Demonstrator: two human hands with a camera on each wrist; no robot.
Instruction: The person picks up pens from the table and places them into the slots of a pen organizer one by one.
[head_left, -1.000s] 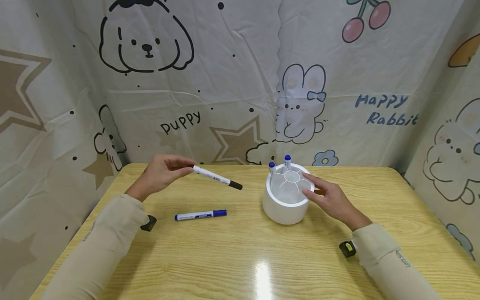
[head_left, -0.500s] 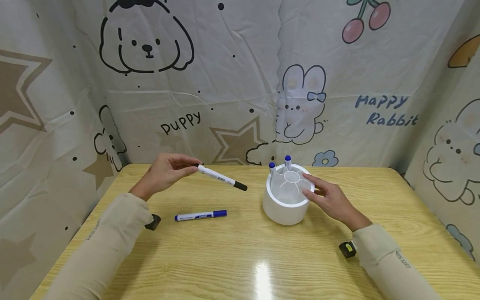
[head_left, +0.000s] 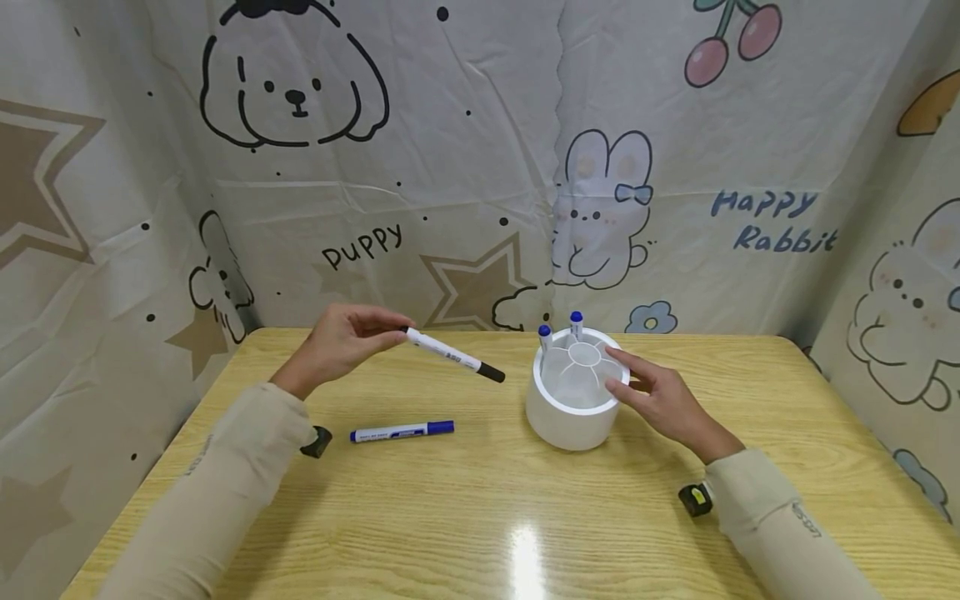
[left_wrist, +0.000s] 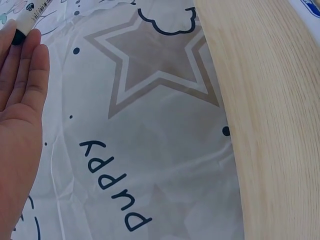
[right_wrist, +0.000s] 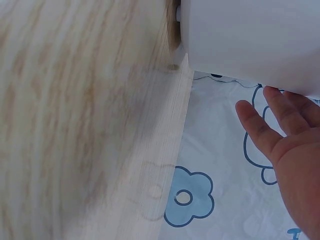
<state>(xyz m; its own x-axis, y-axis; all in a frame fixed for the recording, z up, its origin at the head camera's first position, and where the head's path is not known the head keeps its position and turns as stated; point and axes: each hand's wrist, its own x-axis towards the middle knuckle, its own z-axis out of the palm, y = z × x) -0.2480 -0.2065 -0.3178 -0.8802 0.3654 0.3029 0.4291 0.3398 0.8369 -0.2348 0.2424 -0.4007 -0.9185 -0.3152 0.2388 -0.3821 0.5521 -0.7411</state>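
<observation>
My left hand (head_left: 341, 346) pinches the end of a white marker (head_left: 448, 352) with thumb and fingertips. This marker is in the air above the table, its black cap tilted down to the right. In the left wrist view the marker (left_wrist: 33, 16) shows only in part. My right hand (head_left: 660, 404) holds the right rim of a round white pen holder (head_left: 570, 427), which has curved dividers inside. In the right wrist view the fingers (right_wrist: 280, 112) lie against the holder's outer wall (right_wrist: 245, 40). Two blue-ended markers (head_left: 576, 323) stand in its back-left compartments.
A blue-capped marker (head_left: 402, 431) lies on the wooden table (head_left: 420, 517), left of the pen holder. A printed cloth (head_left: 480, 167) hangs behind the table and at both sides.
My left hand has shifted slowly to the right with the black-capped marker, bringing it closer to the pen holder. The right hand and the holder have stayed in place.
</observation>
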